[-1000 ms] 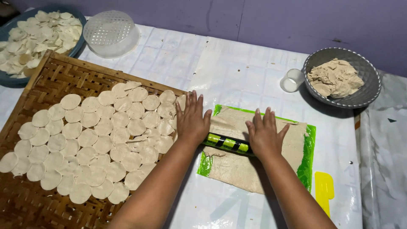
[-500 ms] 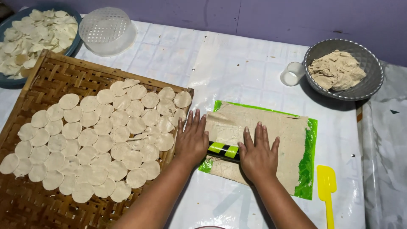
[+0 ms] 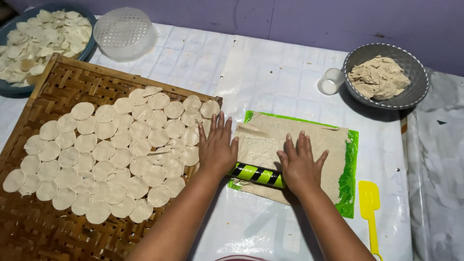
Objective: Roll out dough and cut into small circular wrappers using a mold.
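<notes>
On the plastic-covered table (image 3: 290, 77), purple wall (image 3: 299, 19) behind

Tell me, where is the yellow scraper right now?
In the head view, the yellow scraper lies flat on the table's plastic cover at lower right, just right of the green mat and the person's right hand.

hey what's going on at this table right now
A person is rolling dough flat. Both palms, the left hand and right hand, press on a green-and-black striped rolling pin lying across a sheet of dough on a green mat. To the left, a woven tray holds many cut dough rounds. A bowl of dough and a yellow scraper sit to the right.
</notes>
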